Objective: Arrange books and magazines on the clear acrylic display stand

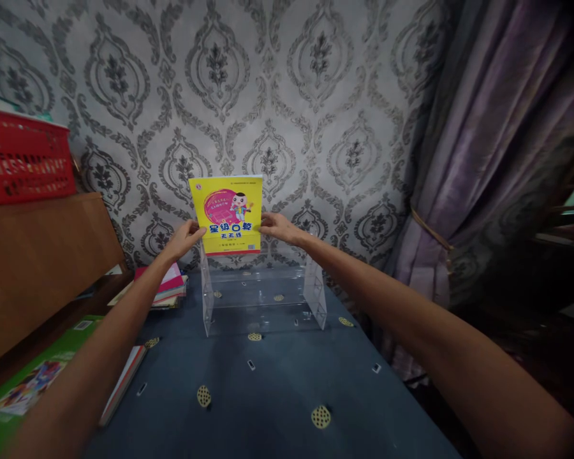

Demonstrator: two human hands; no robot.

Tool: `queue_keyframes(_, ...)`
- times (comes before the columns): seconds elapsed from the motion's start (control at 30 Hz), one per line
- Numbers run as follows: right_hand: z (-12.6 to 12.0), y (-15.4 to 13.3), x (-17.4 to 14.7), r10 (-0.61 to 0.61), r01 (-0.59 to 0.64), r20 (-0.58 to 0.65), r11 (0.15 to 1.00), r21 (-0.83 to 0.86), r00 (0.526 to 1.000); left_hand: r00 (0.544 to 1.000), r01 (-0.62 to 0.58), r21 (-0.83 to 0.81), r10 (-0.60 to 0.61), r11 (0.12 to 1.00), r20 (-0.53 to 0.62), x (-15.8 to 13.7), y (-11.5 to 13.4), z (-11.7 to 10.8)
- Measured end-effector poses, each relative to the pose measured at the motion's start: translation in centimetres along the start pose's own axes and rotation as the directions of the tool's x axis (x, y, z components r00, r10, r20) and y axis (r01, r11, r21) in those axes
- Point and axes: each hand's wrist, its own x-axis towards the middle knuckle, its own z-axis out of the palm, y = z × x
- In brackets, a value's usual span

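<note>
A yellow workbook (pixel 232 245) with a pink circle and a cartoon child on its cover stands upright between my hands. My left hand (pixel 184 240) pinches its lower left edge. On the opposite edge, my right hand (pixel 280 228) grips it with the fingers partly behind the cover. Below and behind the book is a clear plastic rack (pixel 314 293) standing on the table. The book is at the rack's upper left part; whether its bottom edge rests on the rack, I cannot tell.
A blue patterned cloth (pixel 277 395) covers the table. To the left lie a stack of books (pixel 169 287), a green book (pixel 76 338) and another book (pixel 123 386). A red basket (pixel 26 153) sits on a brown wooden box (pixel 48 261). A purple curtain (pixel 459 191) hangs at right.
</note>
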Motion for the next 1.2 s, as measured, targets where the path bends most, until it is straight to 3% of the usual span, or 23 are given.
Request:
queue_keyframes(0.07, -0.4, -0.1, -0.4, 0.014, -0.015, -0.034, 0.999, -0.032, 0.999, 0.997, 0.009, 0.032, -0.007, 0.999, -0.075, -1.1, -0.1, -0.2)
queue_keyframes(0.17, -1.1, -0.6, -2.1, -0.034, 0.009, -0.179, 0.990, -0.138, 0.983, 0.981, 0.054, 0.152, -0.024, 0.987, -0.191, -4.0, -0.9, -0.3)
queue_keyframes(0.27, -0.7, -1.3, -5.6, -0.148, 0.079, -0.336, 0.974, -0.212, 0.930, 0.966, 0.089, 0.285, -0.012, 0.954, -0.259, -8.8, -2.3, -0.1)
queue_keyframes(0.33, 0.9, -1.5, -9.0, -0.179, 0.105, -0.397, 0.974, -0.201, 0.900, 0.969, 0.097, 0.388, 0.002, 0.917, -0.247, -13.2, -3.3, 0.4)
queue_keyframes(0.4, 3.4, -1.2, -12.8, -0.094, 0.061, -0.353, 0.993, -0.103, 0.931, 0.976, 0.116, 0.503, -0.004, 0.857, -0.217, -18.2, -3.9, 1.0)
queue_keyframes(0.5, 8.6, -0.1, -18.5, 0.070, -0.069, -0.130, 0.998, 0.011, 0.989, 0.980, 0.157, 0.668, -0.030, 0.727, -0.198, -25.3, -4.0, 1.4)
queue_keyframes(0.63, 15.5, 1.0, -24.2, 0.207, -0.215, 0.094, 0.973, 0.087, 0.974, 0.979, 0.204, 0.789, -0.116, 0.580, -0.167, -31.3, -3.1, 0.5)
queue_keyframes(0.8, 20.2, 1.0, -27.0, 0.227, -0.261, 0.189, 0.948, 0.182, 0.955, 0.950, 0.308, 0.839, -0.193, 0.447, -0.246, -33.9, -1.8, -1.8)
queue_keyframes(0.97, 20.7, 1.3, -27.7, 0.253, -0.278, 0.143, 0.939, 0.200, 0.957, 0.901, 0.430, 0.841, -0.220, 0.328, -0.374, -35.8, -1.1, -5.0)
queue_keyframes(1.07, 20.6, 1.8, -27.8, 0.263, -0.295, 0.151, 0.922, 0.251, 0.953, 0.845, 0.518, 0.814, -0.308, 0.263, -0.437, -36.9, -0.7, -6.8)
queue_keyframes(1.2, 20.8, 2.2, -27.9, 0.232, -0.264, 0.140, 0.922, 0.285, 0.963, 0.813, 0.518, 0.822, -0.437, 0.239, -0.385, -37.7, -0.2, -8.4)
